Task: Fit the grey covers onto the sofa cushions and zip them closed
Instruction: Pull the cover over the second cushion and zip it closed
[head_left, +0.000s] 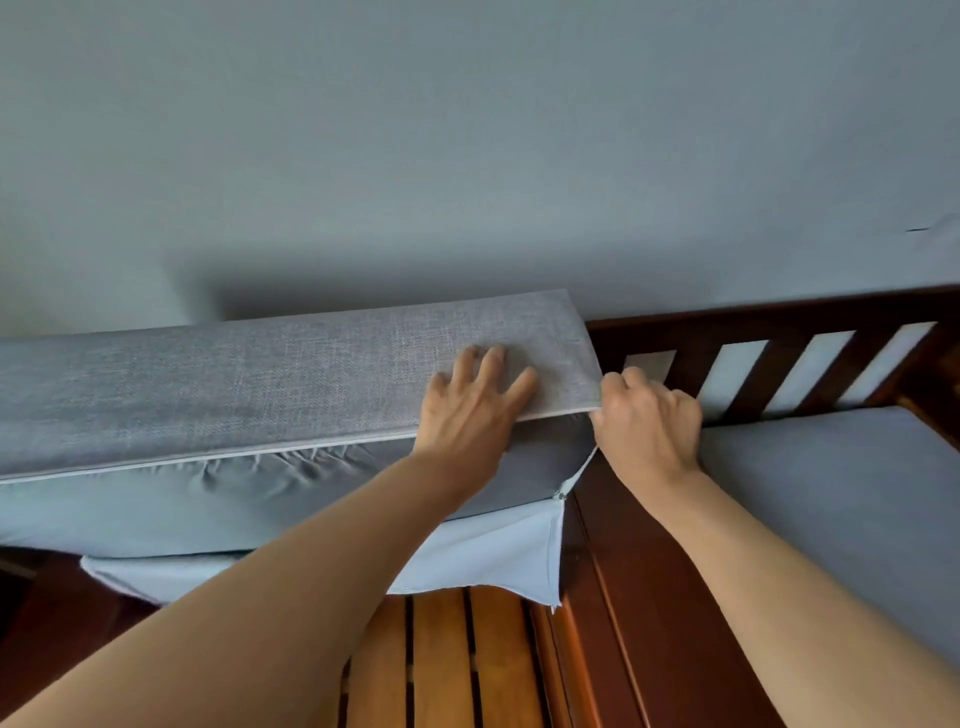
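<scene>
A long sofa cushion in a grey woven cover (260, 379) stands on edge across the wooden sofa frame, its narrow top face toward me. My left hand (470, 402) presses flat on that top face near the right corner, fingers spread. My right hand (647, 415) grips the cover's right corner edge with curled fingers. Below the corner a zip slider (562, 496) sits on the open zip line. A loose pale flap of the cover (493, 561) hangs down beneath it. The smooth grey side panel (156, 493) is wrinkled.
Orange-brown seat slats (457, 660) lie under the cushion. The dark wooden backrest with slanted bars (779, 364) runs to the right. A second grey cushion (841, 493) lies flat on the seat at right. A grey-blue wall (467, 156) fills the background.
</scene>
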